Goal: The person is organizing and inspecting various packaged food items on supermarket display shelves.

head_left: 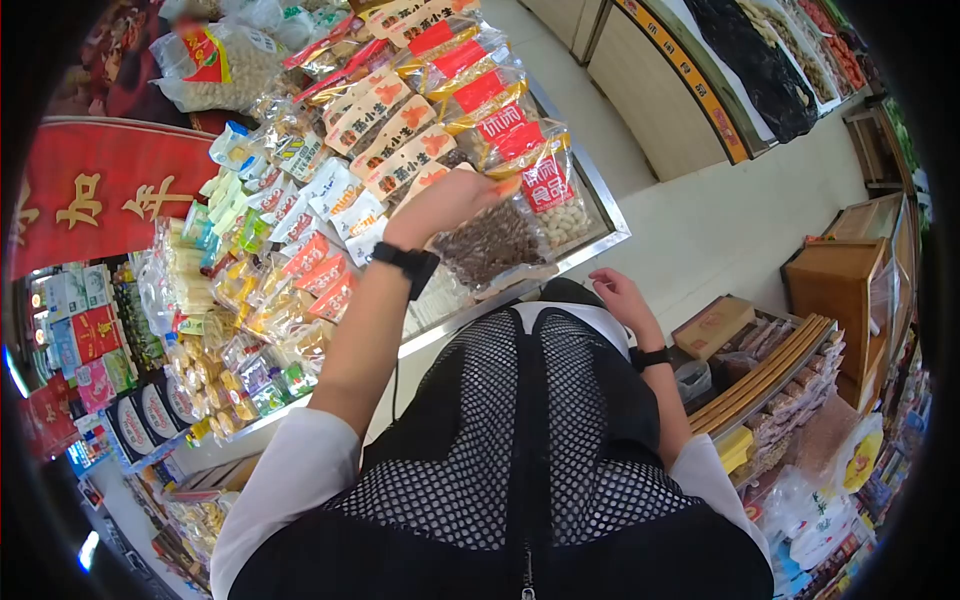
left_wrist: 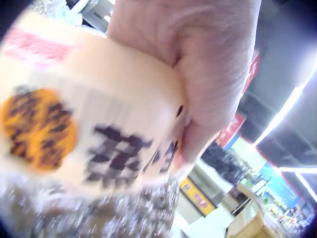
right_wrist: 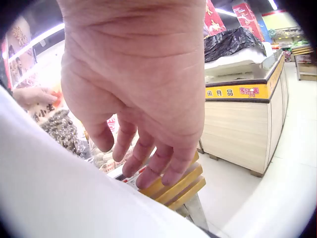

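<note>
My left hand (head_left: 448, 208) pinches the top of a clear bag of dark snack pieces (head_left: 490, 245) at the near edge of the display. In the left wrist view, the left hand (left_wrist: 198, 64) has its thumb and fingers on the bag's cream paper header (left_wrist: 111, 111), which carries an orange round mark and black characters. The dark contents below it are blurred. My right hand (head_left: 622, 300) hangs beside the display with nothing in it. Its fingers droop, loosely bent, in the right wrist view, where the right hand (right_wrist: 138, 94) shows its palm side.
Similar cream-topped bags (head_left: 385, 140) lie in a row beyond the held one. Red-labelled nut bags (head_left: 550, 190) line the right side, against a metal rim (head_left: 605, 245). Small snack packs (head_left: 335, 200) cover the left. A wooden counter (head_left: 655, 90) stands across the aisle.
</note>
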A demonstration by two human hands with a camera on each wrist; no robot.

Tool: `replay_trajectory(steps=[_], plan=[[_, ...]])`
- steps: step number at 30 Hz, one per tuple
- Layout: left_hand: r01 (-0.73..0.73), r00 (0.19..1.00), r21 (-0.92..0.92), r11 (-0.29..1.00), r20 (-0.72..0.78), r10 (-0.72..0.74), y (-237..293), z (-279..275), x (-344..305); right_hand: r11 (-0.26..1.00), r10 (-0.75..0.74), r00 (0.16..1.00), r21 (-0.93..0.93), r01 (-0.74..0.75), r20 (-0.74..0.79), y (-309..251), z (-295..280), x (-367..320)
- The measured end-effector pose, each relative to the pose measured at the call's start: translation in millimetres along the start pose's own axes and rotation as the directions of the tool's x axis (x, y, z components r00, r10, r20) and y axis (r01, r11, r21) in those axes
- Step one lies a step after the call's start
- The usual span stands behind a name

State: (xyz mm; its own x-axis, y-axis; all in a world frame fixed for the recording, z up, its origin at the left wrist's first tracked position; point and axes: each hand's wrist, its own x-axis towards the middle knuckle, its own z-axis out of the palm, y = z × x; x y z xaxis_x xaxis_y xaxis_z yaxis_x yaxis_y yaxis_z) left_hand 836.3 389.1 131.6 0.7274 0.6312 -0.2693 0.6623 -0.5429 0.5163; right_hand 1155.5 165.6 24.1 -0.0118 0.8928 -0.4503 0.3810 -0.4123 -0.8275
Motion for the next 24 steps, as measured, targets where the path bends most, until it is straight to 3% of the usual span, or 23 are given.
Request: replay_trajectory(steps=[2, 5, 6, 8, 9, 11, 14, 18, 20, 21, 23, 24], plan=[[-0.044, 0.981, -0.176, 0.983, -0.193, 0.009, -20.7, 16.8, 17.1, 1.000, 0.017, 1.000, 0.016, -0.017, -0.006, 4.5, -4.7, 1.6], [-0.011, 0.961, -0.267, 0.964, -0.271, -0.064, -67.3, 13.6, 10.8, 0.997, 0.052, 0.998, 0.051, -0.051, -0.021, 7.0, -16.2, 3.1], [0.263, 0.905, -0.210, 0.942, -0.285, -0.316, -87.5, 15.8, 8.5, 0.997, 0.059, 0.997, 0.046, -0.056, -0.051, 7.9, -20.4, 3.7], [0.504, 0.726, -0.518, 0.691, -0.181, -0.664, -110.5, 8.3, -7.5, 0.997, 0.074, 0.994, 0.041, -0.071, -0.080, 12.0, -28.0, 4.2], [0.505, 0.727, -0.518, 0.691, -0.176, -0.663, -129.9, 14.7, -13.4, 0.995, 0.094, 0.993, 0.045, -0.091, -0.074, 13.6, -30.8, 5.3], [0.579, 0.798, -0.272, 0.769, -0.003, -0.602, -167.4, 34.1, -19.4, 0.993, 0.114, 0.991, 0.050, -0.111, -0.064, 16.3, -35.6, 10.5], [0.502, 0.851, -0.349, 0.792, 0.032, -0.525, -177.5, 30.5, -15.8, 0.989, 0.137, 0.990, 0.056, -0.134, -0.040, 20.9, -39.3, 18.2], [0.601, 0.799, -0.233, 0.765, 0.185, -0.572, -170.9, 29.8, 0.0, 0.987, 0.158, 0.987, 0.026, -0.157, -0.031, 17.9, -55.1, 28.0], [0.534, 0.820, -0.412, 0.738, 0.038, -0.572, -167.3, 40.7, -0.6, 0.987, 0.157, 0.988, 0.023, -0.156, -0.016, 15.7, -60.6, 40.5], [0.543, 0.812, -0.413, 0.731, 0.037, -0.582, -161.9, 42.5, -4.1, 0.990, 0.143, 0.990, 0.011, -0.142, -0.003, 13.8, -61.0, 45.8], [0.451, 0.821, -0.468, 0.760, -0.118, -0.559, -148.6, 41.9, 0.3, 0.993, 0.119, 0.993, -0.004, -0.119, 0.008, 7.2, -63.5, 62.5], [0.352, 0.797, -0.621, 0.700, -0.193, -0.572, -135.8, 38.2, 5.7, 0.994, 0.108, 0.993, -0.010, -0.107, 0.046, 0.8, -63.8, 71.0]])
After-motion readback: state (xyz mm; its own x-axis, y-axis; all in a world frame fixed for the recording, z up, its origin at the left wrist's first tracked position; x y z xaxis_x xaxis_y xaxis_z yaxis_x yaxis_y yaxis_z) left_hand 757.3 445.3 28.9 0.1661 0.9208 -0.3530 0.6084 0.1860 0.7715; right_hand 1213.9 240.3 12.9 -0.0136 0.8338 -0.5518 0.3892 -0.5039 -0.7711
